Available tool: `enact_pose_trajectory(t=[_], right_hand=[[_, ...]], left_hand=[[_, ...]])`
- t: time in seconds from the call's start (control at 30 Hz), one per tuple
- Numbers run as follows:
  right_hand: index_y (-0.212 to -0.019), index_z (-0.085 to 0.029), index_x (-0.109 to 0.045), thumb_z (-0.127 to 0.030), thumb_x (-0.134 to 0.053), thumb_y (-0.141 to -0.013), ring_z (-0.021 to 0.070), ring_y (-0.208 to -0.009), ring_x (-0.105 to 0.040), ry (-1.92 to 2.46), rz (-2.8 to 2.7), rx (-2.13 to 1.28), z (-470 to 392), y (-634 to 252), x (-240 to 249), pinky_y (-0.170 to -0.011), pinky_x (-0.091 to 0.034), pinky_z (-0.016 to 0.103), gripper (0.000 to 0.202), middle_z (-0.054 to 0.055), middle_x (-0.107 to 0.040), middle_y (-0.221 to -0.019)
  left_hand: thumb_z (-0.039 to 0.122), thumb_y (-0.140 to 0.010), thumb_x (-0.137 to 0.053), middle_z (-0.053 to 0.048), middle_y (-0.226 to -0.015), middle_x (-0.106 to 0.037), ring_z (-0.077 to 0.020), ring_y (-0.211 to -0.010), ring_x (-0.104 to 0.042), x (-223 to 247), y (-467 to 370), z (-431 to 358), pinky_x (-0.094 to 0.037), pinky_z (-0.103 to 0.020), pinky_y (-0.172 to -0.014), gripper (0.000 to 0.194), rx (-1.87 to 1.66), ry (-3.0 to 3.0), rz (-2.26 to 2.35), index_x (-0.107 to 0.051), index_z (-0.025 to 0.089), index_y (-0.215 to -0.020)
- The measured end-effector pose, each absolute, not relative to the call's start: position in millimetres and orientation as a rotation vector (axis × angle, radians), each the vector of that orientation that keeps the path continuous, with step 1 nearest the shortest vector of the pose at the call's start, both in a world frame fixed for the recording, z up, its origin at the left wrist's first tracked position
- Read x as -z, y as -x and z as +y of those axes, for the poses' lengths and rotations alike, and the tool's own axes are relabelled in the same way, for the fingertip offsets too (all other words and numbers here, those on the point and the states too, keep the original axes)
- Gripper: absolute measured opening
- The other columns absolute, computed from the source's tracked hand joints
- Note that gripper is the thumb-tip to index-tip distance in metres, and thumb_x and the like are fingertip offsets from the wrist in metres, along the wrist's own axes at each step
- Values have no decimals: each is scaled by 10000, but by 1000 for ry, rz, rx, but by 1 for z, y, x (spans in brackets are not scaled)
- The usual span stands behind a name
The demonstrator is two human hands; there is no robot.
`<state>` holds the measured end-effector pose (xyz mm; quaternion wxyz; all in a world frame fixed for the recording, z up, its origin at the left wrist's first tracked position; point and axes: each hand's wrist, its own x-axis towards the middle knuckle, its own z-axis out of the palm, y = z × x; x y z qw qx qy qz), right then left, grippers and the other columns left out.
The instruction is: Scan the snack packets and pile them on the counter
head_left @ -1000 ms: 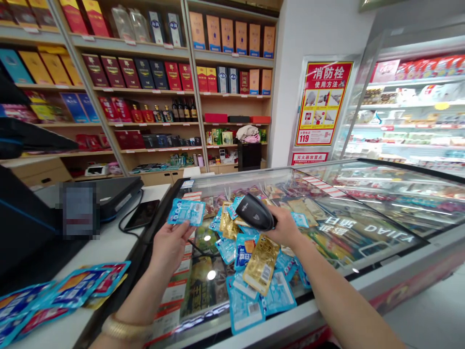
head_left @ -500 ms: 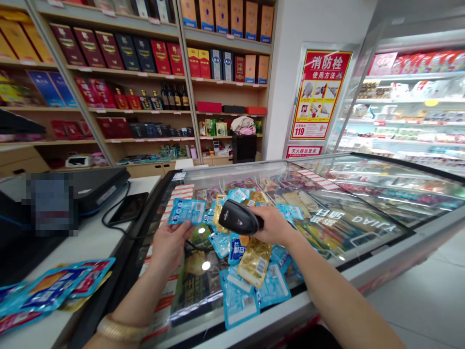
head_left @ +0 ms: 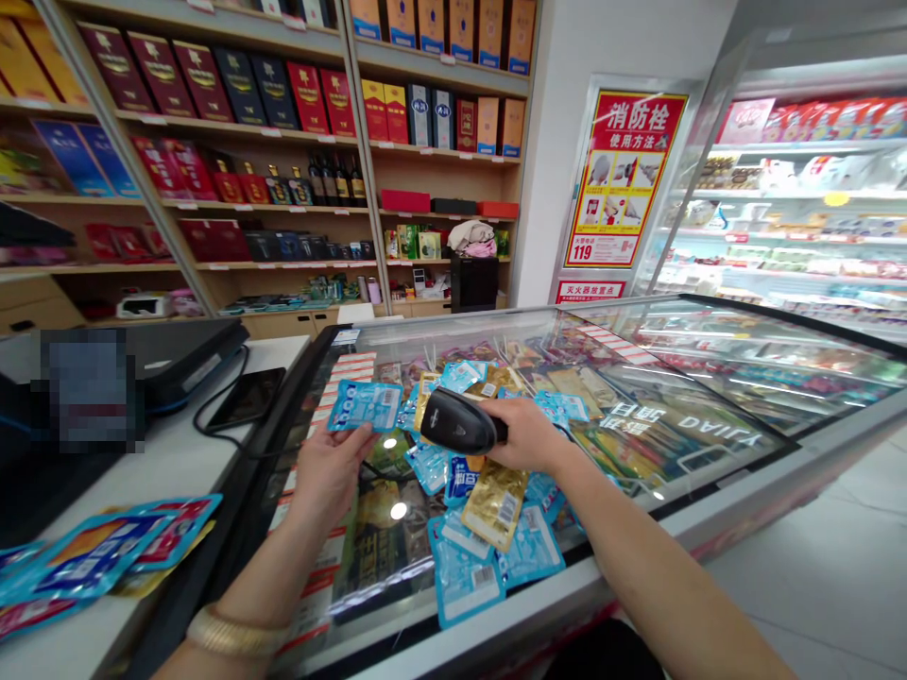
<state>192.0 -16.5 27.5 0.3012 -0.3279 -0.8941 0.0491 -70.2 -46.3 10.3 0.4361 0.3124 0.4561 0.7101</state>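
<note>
My left hand (head_left: 330, 467) pinches a light-blue snack packet (head_left: 365, 406) by its lower edge, its printed back and barcode facing me. In my right hand (head_left: 528, 434) is a black barcode scanner (head_left: 459, 420), its head pointing left toward the packet, a short gap apart. My right fingers wrap its handle, which is mostly hidden. Below and around the scanner, several blue packets (head_left: 468, 581) and a gold packet (head_left: 496, 502) lie in a loose pile on the glass lid (head_left: 397, 557) of a chest freezer.
To the left, a white counter (head_left: 205, 453) holds more packets (head_left: 106, 557), a phone (head_left: 248, 397) with a cable beside it, and a black checkout machine (head_left: 184, 364). Shelves of boxed goods (head_left: 241, 90) stand behind; a lit cooler (head_left: 808, 208) is at right.
Both hands hold nearly the same pose, packet and scanner still facing each other. The view has shifted slightly, and the scanner sits a little further left in it.
</note>
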Motion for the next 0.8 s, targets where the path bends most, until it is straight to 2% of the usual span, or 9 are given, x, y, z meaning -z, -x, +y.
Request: enact_pose_trajectory(t=[0.37,0.53,0.8], right_hand=[[-1023,-226,-663,-257,-624,-732,197,-788,-672,872,-2380,-139,-17,-191,-27,-681,-431,250,295,38,-732,-878],[-1023,-229,-656,-264,-614,-741,209,-829,-679,876,-2377,-147,-17,-191,-28,-706,-445,252,287,39,-731,-886],[-978,-213,-640,-269,-607,-745,209,-789,-672,879,-2383,-150,-18,-191,-31,-686,-440,254,241,45,-718,-854]], left_hand=[[213,-491,-815,-23,-839,-717,-185,-852,-680,-8,66,-46,-539,-358,-866,458,-1742,-827,1141,-632,177,-909],[218,-481,-824,-17,-822,-713,-180,-830,-676,-7,65,-47,-541,-347,-853,494,-1739,-821,1148,-638,176,-937],[224,-456,-840,-6,-782,-710,-168,-790,-672,-8,65,-46,-543,-341,-850,534,-1756,-800,1140,-636,175,-947]])
